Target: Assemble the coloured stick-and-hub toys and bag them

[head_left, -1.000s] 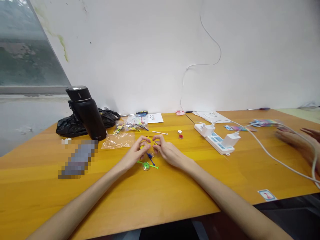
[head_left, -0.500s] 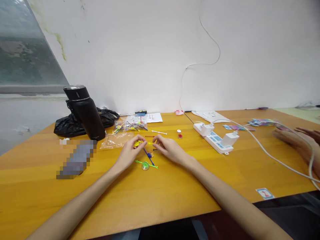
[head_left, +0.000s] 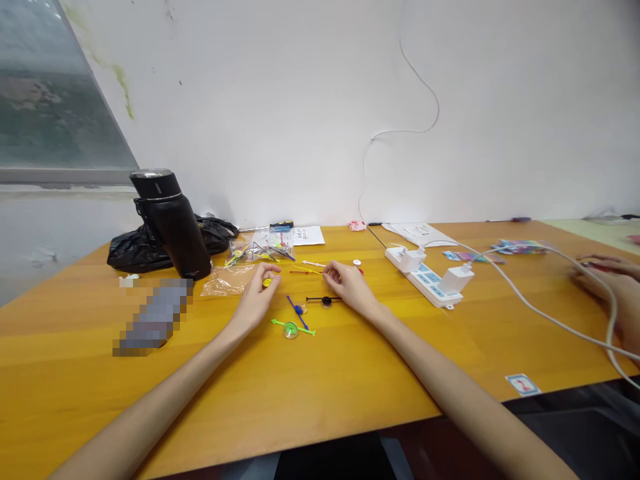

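Note:
My left hand pinches a small round yellow disc between thumb and fingertips. Opposite it, my right hand is closed on one end of a thin yellow arrow, which points toward the left hand. Below and between the hands lie a blue arrow, a black arrow and a green arrow, each with a round piece at its middle. Behind the yellow arrow are a white arrow and a red arrow. A white disc sits past my right hand; a red disc there is partly hidden.
A clear bag of coloured parts and a flat clear bag lie behind my left hand. The black bottle stands farther left. To the right are a power strip, white cables and another person's hands.
My hands have drawn apart, leaving the yellow disc in the left and the yellow arrow in the right. More of the black arrow shows. The other person's hands have shifted right.

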The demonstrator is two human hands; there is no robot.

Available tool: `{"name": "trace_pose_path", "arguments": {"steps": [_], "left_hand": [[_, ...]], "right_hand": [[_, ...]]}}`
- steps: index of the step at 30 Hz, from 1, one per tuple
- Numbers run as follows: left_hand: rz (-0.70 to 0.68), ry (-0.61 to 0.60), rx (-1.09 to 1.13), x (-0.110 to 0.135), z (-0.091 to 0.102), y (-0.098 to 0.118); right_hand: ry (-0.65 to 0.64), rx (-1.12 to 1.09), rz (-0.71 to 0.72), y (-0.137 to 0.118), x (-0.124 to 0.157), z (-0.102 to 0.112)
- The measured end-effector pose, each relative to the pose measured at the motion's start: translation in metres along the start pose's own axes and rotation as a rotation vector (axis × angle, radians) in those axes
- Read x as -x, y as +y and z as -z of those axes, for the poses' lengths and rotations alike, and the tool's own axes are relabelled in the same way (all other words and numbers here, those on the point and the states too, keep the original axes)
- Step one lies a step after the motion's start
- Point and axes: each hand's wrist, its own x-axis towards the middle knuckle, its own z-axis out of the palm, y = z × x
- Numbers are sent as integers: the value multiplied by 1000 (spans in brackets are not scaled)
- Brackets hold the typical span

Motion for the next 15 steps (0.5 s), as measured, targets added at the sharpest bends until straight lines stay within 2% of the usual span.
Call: {"name": "trace_pose_path", "arguments": {"steps": [5, 13, 15], "left_hand": [[20, -41, -23, 3, -2, 4], [-17, -50, -115, 6, -3, 8], [-36, -42, -142, 6, -3, 9]], "right_hand": [[-18, 20, -63, 20, -3, -6], [70, 95, 47, 20, -2, -11], [45, 111, 80, 21, -2, -12]]}}
